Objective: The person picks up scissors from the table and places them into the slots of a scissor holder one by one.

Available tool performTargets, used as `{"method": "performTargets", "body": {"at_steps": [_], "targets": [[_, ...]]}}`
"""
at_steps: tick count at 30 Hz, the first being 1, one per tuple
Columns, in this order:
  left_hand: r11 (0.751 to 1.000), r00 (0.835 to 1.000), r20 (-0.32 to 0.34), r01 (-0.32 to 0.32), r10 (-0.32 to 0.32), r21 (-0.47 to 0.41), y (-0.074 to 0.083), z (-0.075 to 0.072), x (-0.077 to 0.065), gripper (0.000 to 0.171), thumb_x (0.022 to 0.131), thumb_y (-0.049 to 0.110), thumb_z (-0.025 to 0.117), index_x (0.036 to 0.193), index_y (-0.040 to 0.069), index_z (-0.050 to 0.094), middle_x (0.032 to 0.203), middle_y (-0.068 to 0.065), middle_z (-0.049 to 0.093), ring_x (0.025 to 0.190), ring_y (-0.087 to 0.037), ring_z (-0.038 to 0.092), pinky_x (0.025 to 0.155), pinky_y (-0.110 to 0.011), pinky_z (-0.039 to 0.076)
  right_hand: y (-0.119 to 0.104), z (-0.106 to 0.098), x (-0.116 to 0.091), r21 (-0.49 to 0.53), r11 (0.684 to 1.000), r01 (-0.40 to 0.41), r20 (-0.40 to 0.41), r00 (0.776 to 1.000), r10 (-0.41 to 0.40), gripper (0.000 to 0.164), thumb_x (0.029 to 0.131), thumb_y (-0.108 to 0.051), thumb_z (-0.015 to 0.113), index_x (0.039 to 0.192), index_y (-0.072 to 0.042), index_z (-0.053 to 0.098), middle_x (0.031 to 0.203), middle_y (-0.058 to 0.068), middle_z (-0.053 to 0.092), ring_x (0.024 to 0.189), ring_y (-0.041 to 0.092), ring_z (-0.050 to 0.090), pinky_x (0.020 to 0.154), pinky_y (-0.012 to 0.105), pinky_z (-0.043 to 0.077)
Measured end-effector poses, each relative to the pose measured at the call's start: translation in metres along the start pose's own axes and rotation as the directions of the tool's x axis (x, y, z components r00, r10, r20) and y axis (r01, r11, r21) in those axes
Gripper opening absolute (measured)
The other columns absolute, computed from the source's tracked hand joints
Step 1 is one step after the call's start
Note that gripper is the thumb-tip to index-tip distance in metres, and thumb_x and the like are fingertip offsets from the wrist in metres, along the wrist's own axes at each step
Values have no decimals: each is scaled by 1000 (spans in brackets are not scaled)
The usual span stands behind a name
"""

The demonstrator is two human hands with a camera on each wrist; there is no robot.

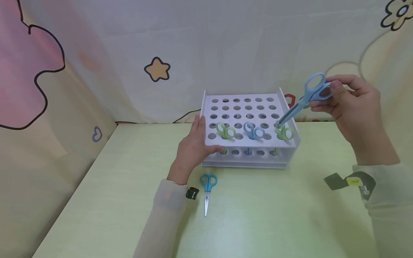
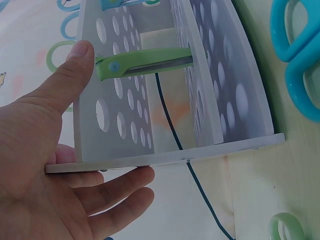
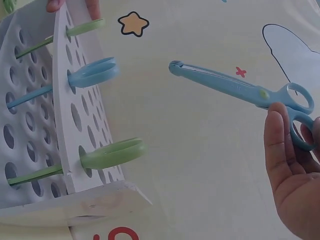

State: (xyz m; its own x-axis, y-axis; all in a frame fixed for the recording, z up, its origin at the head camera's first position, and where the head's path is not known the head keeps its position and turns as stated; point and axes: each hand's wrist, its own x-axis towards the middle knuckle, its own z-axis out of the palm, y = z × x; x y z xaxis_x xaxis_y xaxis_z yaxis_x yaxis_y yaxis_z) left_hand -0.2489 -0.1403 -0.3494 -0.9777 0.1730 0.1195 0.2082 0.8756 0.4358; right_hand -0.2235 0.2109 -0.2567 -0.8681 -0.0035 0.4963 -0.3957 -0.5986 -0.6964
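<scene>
At its left end, my left hand [image 1: 193, 147] grips a white perforated rack [image 1: 237, 143], thumb at the front edge of the top plate and fingers along the outer side panel. My right hand [image 1: 358, 104] pinches light blue scissors [image 1: 311, 94] by one handle loop. Their closed blades slant down and left above the rack's right end in the head view. Standing in the front row of holes are green scissors [image 1: 226, 132] on the left, blue scissors [image 1: 255, 132] in the middle, and another pair of green scissors [image 3: 112, 154] on the right.
Teal-handled scissors [image 1: 208, 182] with metal blades lie on the pale green table [image 1: 274, 208], in front of the rack and beside my left wrist. A green loop [image 2: 287, 227] shows at the left wrist view's lower corner. Behind the rack hangs a patterned curtain [image 1: 242, 46].
</scene>
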Motion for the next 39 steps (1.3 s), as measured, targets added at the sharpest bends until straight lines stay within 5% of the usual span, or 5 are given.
{"method": "performTargets", "body": {"at_steps": [7, 16, 24, 29, 39], "targets": [[1000, 1000, -1, 0, 0, -10, 0, 0, 0, 122, 77, 55, 84, 163, 7, 11, 169, -8, 5, 89, -21, 56, 60, -29, 44, 0, -12, 10, 137, 990, -40, 119, 993, 24, 23, 102, 5, 45, 114, 21, 56, 95, 32, 68, 73, 44, 69, 72, 46, 58], [1000, 1000, -5, -9, 9, -17, 0, 0, 0, 121, 78, 52, 85, 163, 7, 11, 169, -9, 5, 97, -23, 57, 61, -29, 44, 0, -28, 16, 274, 950, -147, 329, 943, 51, 26, 105, -1, 38, 123, 16, 48, 101, 29, 60, 89, 41, 63, 81, 43, 53], [1000, 1000, 2, -4, 5, -21, 0, -1, 0, 121, 78, 51, 85, 163, 7, 10, 169, -9, 4, 98, -24, 56, 62, -29, 45, -4, -23, 10, 535, 773, -341, 371, 917, 147, 29, 110, -11, 30, 114, 7, 52, 88, 28, 52, 71, 32, 39, 63, 39, 32], [1000, 1000, 8, 6, -5, -6, 0, -1, 0, 122, 78, 53, 84, 163, 8, 9, 170, -8, 3, 100, -24, 56, 64, -29, 46, -7, -13, 3, 676, 650, -348, 318, 933, 170, 26, 109, -10, 36, 101, 8, 52, 79, 23, 43, 64, 32, 39, 57, 34, 26], [1000, 1000, 2, -6, 6, -18, 0, -1, 0, 122, 77, 51, 85, 163, 6, 11, 169, -9, 5, 98, -24, 57, 64, -30, 46, -10, 0, 0, 715, 624, -315, 291, 946, 145, 18, 104, -4, 45, 100, 11, 56, 74, 25, 45, 62, 36, 46, 52, 33, 24]]}}
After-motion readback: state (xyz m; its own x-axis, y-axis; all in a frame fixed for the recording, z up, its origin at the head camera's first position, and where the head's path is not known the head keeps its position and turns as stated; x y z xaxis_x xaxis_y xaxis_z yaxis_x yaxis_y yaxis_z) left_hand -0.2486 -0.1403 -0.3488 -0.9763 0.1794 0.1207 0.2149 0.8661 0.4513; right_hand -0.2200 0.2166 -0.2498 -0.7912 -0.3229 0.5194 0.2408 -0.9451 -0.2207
